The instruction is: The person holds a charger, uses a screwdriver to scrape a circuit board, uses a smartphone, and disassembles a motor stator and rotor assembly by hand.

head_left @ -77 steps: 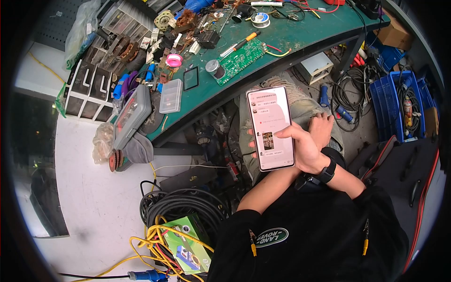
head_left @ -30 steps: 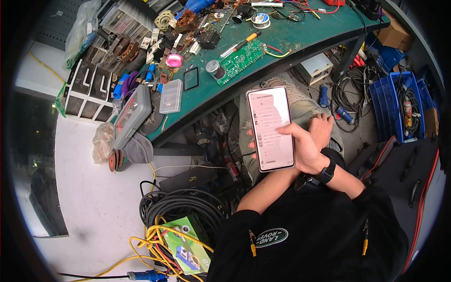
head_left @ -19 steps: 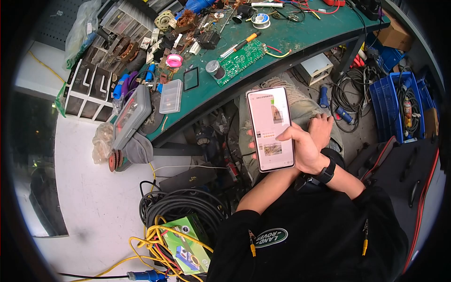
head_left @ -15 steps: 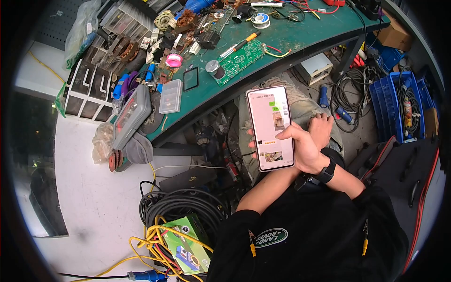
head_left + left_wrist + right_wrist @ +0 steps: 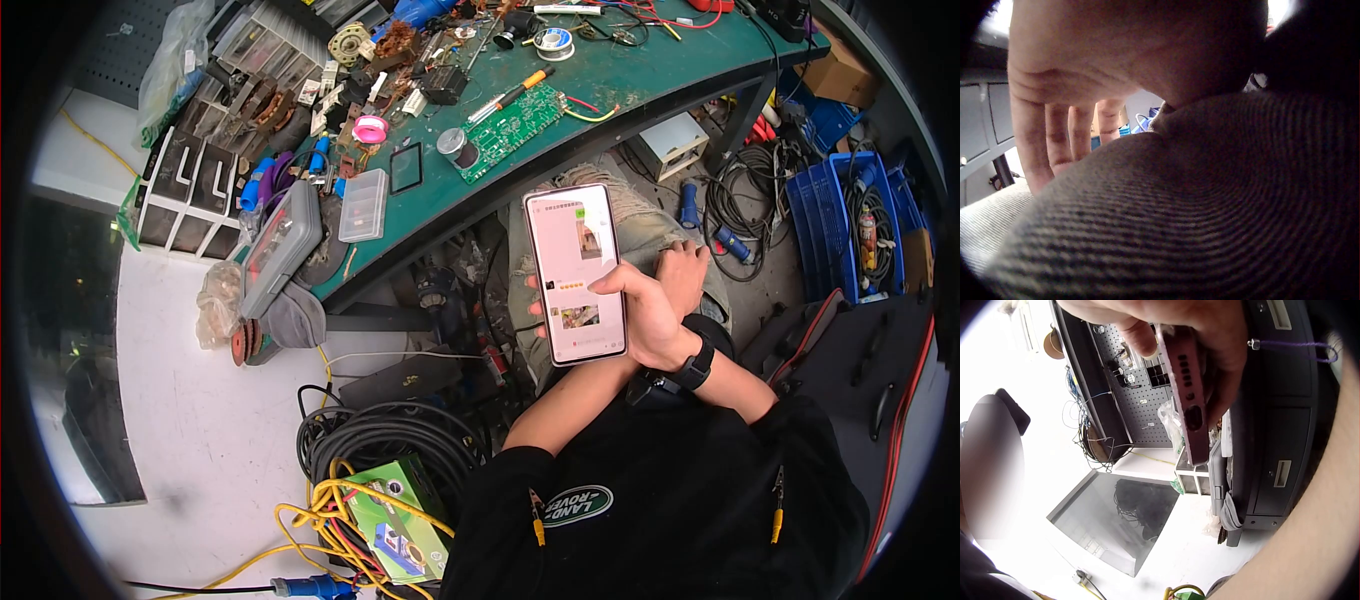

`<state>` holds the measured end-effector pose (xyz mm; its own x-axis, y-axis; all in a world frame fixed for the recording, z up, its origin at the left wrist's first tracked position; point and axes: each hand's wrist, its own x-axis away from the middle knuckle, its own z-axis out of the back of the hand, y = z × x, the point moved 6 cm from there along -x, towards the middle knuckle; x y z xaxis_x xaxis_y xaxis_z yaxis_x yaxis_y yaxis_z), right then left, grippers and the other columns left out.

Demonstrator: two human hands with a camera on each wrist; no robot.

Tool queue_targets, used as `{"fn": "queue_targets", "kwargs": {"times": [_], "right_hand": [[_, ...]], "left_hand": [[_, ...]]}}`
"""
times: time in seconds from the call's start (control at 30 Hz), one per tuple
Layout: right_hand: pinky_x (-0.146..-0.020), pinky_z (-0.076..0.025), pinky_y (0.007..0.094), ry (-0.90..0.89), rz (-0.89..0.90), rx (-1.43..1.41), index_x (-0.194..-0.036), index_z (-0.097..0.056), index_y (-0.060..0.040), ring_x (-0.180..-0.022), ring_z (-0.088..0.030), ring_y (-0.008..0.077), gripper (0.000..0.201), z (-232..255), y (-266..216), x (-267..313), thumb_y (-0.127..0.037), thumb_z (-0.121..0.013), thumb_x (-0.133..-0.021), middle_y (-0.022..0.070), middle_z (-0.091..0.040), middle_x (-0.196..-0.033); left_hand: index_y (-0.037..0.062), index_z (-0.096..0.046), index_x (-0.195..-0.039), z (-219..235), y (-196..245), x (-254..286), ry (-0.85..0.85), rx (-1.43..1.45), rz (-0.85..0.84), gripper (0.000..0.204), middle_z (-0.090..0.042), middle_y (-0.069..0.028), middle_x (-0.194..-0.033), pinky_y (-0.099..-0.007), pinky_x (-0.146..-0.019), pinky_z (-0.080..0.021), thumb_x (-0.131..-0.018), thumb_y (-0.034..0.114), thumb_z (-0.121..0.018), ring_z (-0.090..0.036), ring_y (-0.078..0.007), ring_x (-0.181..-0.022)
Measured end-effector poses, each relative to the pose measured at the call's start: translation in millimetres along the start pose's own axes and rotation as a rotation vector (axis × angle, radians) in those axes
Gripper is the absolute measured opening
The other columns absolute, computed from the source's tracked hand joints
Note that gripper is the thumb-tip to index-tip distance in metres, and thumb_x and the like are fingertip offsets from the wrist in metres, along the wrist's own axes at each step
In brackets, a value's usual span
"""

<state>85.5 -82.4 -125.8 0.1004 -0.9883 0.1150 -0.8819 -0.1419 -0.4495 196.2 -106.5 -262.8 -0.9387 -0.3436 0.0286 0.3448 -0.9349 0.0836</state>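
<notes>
My right hand (image 5: 652, 318) grips a smartphone (image 5: 565, 230) with a lit screen of chat messages and pictures. The thumb lies over the screen's right side, while fingertips show along the phone's left edge. In the right wrist view, the phone's pinkish bottom edge with its port (image 5: 1192, 419) faces me between thumb and fingers. My left hand (image 5: 684, 277) rests on the jeans-covered leg, its forearm crossing under the right wrist. Seen from the left wrist, that hand's fingers (image 5: 1058, 131) hang down over ribbed-looking cloth (image 5: 1179, 200), holding nothing.
A green workbench (image 5: 640, 65) carries a circuit board (image 5: 520, 125), a solder spool (image 5: 553, 43) and many loose parts. Coiled black cable (image 5: 400, 430) and a green box (image 5: 400, 530) lie at lower left. Blue crates (image 5: 835, 225) stand on the right.
The chat on the phone screen has scrolled through different messages and pictures, with slight thumb movement. Both hands and the phone otherwise keep their places.
</notes>
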Motion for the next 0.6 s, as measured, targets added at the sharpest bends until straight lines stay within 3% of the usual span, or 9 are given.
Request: {"fn": "queue_targets", "kwargs": {"times": [0.03,0.17,0.23,0.37,0.43,0.6], "right_hand": [[-0.091,-0.054,0.0465,-0.006,0.003,-0.027,-0.141,-0.034,0.0022,-0.109,-0.063,0.0385,0.063,-1.3,-0.9,0.4,-0.01,-0.044,-0.08,0.0256,-0.056,-0.127],[-0.091,-0.054,0.0462,-0.001,0.003,-0.007,-0.141,-0.035,0.0023,-0.108,-0.063,0.0381,0.062,-2.1,-1.2,0.8,-0.009,-0.044,-0.08,0.0254,-0.056,-0.127],[-0.093,-0.051,0.0537,0.013,0.01,0.07,-0.142,-0.034,0.0019,-0.11,-0.06,0.0407,0.066,0.1,-0.3,0.2,-0.015,-0.046,-0.079,0.0259,-0.053,-0.13],[-0.093,-0.051,0.054,0.023,0.01,0.067,-0.142,-0.034,0.0018,-0.11,-0.06,0.0405,0.067,0.9,-0.2,0.9,-0.015,-0.046,-0.078,0.0259,-0.053,-0.13],[-0.091,-0.054,0.0464,-0.004,0.008,-0.012,-0.142,-0.033,0.0005,-0.109,-0.063,0.0385,0.063,0.4,-0.2,1.0,-0.008,-0.044,-0.08,0.0254,-0.056,-0.127],[-0.09,-0.054,0.0466,-0.014,0.005,-0.011,-0.142,-0.033,0.0006,-0.11,-0.062,0.0383,0.063,0.0,-0.2,1.4,-0.009,-0.044,-0.081,0.0253,-0.055,-0.128]], "left_hand": [[0.0058,-0.054,-0.112,0.3,0.0,0.1,0.003,0.007,-0.004,0.059,-0.06,-0.0109,-0.104,-0.033,-0.075,-0.053,-0.069,0.036,-0.081,-0.061,-0.0251,-0.098],[0.0059,-0.054,-0.113,1.4,-0.3,0.4,0.001,0.012,-0.004,0.059,-0.06,-0.011,-0.104,-0.0329,-0.075,-0.053,-0.069,0.035,-0.081,-0.061,-0.0252,-0.098],[0.006,-0.054,-0.113,2.1,-0.4,0.5,-0.013,0.018,-0.001,0.059,-0.06,-0.0111,-0.104,-0.0332,-0.074,-0.053,-0.069,0.035,-0.081,-0.061,-0.0253,-0.098],[0.0059,-0.054,-0.113,-1.2,-0.2,-0.6,-0.008,0.024,-0.004,0.059,-0.059,-0.0113,-0.104,-0.0337,-0.075,-0.053,-0.069,0.034,-0.081,-0.061,-0.0253,-0.098],[0.0056,-0.054,-0.113,-2.3,-0.1,-0.9,-0.019,0.013,-0.002,0.059,-0.059,-0.0114,-0.104,-0.0341,-0.075,-0.053,-0.069,0.034,-0.081,-0.061,-0.0256,-0.098],[0.0054,-0.054,-0.113,-1.5,0.0,-0.4,-0.014,0.016,0.001,0.059,-0.059,-0.0116,-0.104,-0.0341,-0.075,-0.053,-0.069,0.034,-0.081,-0.061,-0.026,-0.098]]}}
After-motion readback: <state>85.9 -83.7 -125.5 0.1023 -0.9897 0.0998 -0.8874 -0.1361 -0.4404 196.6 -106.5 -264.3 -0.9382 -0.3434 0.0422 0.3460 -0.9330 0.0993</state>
